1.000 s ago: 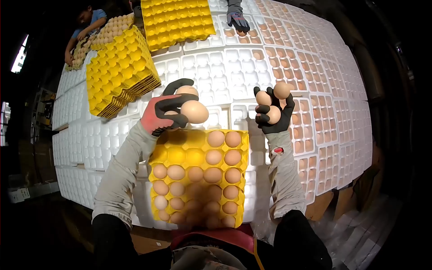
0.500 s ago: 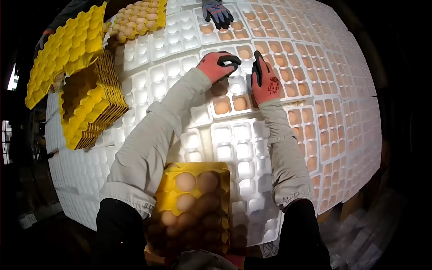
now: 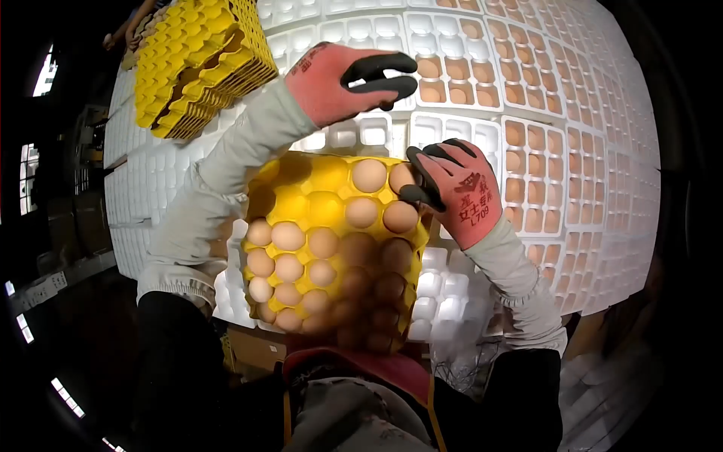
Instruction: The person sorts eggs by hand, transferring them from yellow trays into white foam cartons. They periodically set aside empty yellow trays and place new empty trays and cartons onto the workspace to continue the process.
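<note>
A yellow egg tray (image 3: 325,209) lies close in front of my body, with brown eggs (image 3: 288,268) in many of its cups and bare cups at its upper left. My right hand (image 3: 456,184), in a red and black glove, is at the tray's upper right corner. Its thumb and fingers close around a brown egg (image 3: 402,178) there, partly covering it. Over the white foam trays beyond, my left hand (image 3: 350,81) is raised in a matching glove. A gap shows between its thumb and curved fingers, with nothing visible in them.
White foam trays (image 3: 493,113) spread across the surface, several with eggs on the right side. Nested yellow trays (image 3: 207,68) stand at the upper left. At the top left edge, another person's arm (image 3: 138,22) shows beside more eggs.
Both hands have come back from the foam trays toward the yellow tray, the right one reaching an egg. My view has shifted downward, and the other person's gloved hand has left it.
</note>
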`<control>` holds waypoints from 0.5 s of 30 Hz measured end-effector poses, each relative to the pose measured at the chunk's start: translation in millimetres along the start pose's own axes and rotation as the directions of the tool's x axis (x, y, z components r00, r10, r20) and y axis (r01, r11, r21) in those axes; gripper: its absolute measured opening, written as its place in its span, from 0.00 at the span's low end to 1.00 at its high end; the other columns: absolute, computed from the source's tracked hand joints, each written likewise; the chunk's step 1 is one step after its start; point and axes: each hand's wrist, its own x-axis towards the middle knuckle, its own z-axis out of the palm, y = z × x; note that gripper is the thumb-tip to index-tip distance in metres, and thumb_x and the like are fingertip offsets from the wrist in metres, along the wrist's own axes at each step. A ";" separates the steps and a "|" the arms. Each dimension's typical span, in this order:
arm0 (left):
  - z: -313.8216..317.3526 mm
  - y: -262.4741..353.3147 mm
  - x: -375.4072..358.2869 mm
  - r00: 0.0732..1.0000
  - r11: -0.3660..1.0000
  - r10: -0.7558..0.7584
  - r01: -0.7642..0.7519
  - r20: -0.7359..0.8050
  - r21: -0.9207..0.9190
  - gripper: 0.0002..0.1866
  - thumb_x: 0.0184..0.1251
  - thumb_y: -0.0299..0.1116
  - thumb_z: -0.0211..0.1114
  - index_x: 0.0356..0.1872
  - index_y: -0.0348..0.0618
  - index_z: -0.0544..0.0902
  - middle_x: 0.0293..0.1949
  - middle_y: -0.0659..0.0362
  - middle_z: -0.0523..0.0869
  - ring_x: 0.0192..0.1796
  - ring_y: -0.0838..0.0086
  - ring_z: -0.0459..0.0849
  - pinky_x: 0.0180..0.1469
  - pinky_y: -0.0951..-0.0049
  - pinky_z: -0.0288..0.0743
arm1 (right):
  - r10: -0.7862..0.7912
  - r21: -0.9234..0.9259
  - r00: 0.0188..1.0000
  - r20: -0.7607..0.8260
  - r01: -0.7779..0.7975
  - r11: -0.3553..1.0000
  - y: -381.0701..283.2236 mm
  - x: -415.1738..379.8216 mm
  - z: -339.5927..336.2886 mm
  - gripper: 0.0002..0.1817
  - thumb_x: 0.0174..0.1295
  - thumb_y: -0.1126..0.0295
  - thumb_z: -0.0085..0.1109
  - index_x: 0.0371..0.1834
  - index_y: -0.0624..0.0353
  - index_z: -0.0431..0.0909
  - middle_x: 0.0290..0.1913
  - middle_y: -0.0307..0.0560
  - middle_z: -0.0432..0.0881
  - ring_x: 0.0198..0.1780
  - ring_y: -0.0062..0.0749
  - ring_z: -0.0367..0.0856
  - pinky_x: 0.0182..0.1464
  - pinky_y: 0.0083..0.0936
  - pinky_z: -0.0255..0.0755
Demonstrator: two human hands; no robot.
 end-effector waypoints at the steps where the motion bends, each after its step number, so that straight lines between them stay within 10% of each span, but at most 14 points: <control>1: -0.4 1.2 -21.9 0.992 0.989 -0.002 -0.017 0.128 0.146 0.26 0.53 0.37 0.68 0.55 0.41 0.75 0.38 0.55 0.86 0.40 0.68 0.85 0.44 0.73 0.76 | 0.024 0.070 1.000 -0.019 -0.022 0.997 1.4 -3.9 -0.4 0.28 0.43 0.64 0.70 0.51 0.58 0.75 0.46 0.46 0.80 0.52 0.46 0.74 0.58 0.39 0.65; 4: 44.5 -13.5 -72.8 0.985 0.732 0.011 -0.124 0.171 0.670 0.37 0.45 0.41 0.73 0.59 0.40 0.70 0.47 0.49 0.80 0.52 0.57 0.77 0.60 0.63 0.67 | 0.149 0.308 0.985 -0.085 -0.116 0.944 -3.7 -15.8 -8.6 0.29 0.46 0.68 0.68 0.54 0.61 0.74 0.46 0.49 0.81 0.48 0.45 0.78 0.56 0.36 0.69; 6: 58.3 -29.9 -87.3 0.976 0.716 0.208 -0.196 0.063 0.670 0.35 0.45 0.39 0.72 0.57 0.40 0.71 0.48 0.49 0.80 0.53 0.56 0.76 0.61 0.62 0.65 | 0.497 0.878 0.867 -0.036 -0.209 0.430 2.1 -34.4 -7.3 0.28 0.47 0.73 0.66 0.56 0.60 0.73 0.43 0.42 0.81 0.50 0.35 0.77 0.57 0.32 0.68; 8: 57.8 -16.3 -94.2 0.977 0.693 0.212 -0.173 0.031 0.700 0.32 0.51 0.37 0.69 0.59 0.39 0.70 0.48 0.50 0.80 0.55 0.61 0.76 0.60 0.64 0.68 | 0.545 0.936 0.833 0.095 -0.261 0.235 0.3 -39.3 -14.4 0.30 0.47 0.75 0.67 0.57 0.62 0.71 0.47 0.42 0.79 0.52 0.30 0.76 0.56 0.30 0.68; 10: 48.0 1.7 -107.9 0.942 0.963 -0.182 0.113 -0.281 -0.246 0.29 0.56 0.34 0.64 0.60 0.39 0.69 0.48 0.52 0.80 0.58 0.63 0.75 0.58 0.66 0.72 | 0.337 0.791 0.938 -0.082 -0.145 0.595 -17.5 -37.6 9.7 0.26 0.49 0.75 0.62 0.55 0.63 0.73 0.55 0.47 0.76 0.52 0.32 0.76 0.54 0.27 0.70; 11: 31.8 11.9 -118.5 0.875 0.561 -0.334 -0.114 -0.350 -0.820 0.21 0.60 0.29 0.58 0.57 0.41 0.73 0.47 0.53 0.80 0.51 0.63 0.79 0.55 0.61 0.75 | 0.376 0.739 0.917 -0.131 -0.162 0.654 -25.1 -42.2 22.7 0.24 0.49 0.76 0.62 0.53 0.63 0.75 0.55 0.47 0.76 0.52 0.32 0.76 0.54 0.26 0.70; 12: 29.0 1.5 -119.7 0.854 0.221 -0.400 -0.261 -0.331 -0.940 0.18 0.61 0.29 0.56 0.54 0.42 0.75 0.44 0.51 0.80 0.48 0.58 0.79 0.52 0.53 0.76 | 0.410 0.688 0.897 -0.168 -0.191 0.700 -26.4 -46.4 39.2 0.22 0.49 0.76 0.61 0.51 0.63 0.76 0.55 0.48 0.76 0.52 0.31 0.76 0.54 0.24 0.69; 14: 19.4 -17.4 -129.4 0.892 0.017 -0.416 -0.186 -0.177 -0.982 0.16 0.63 0.38 0.55 0.47 0.39 0.78 0.44 0.51 0.81 0.50 0.58 0.78 0.51 0.51 0.74 | 0.675 0.889 0.703 -0.225 -0.136 0.438 -13.1 -60.1 63.7 0.15 0.55 0.80 0.56 0.46 0.68 0.78 0.45 0.49 0.81 0.42 0.30 0.80 0.46 0.22 0.75; 15: 23.2 -26.6 -130.8 0.900 0.203 -0.378 -0.146 -0.215 -0.968 0.16 0.63 0.42 0.54 0.43 0.40 0.79 0.39 0.51 0.81 0.47 0.59 0.78 0.49 0.55 0.74 | 0.773 0.956 0.606 -0.187 -0.069 0.285 -9.4 -65.3 82.3 0.13 0.57 0.80 0.55 0.46 0.68 0.78 0.43 0.48 0.82 0.40 0.30 0.80 0.44 0.23 0.76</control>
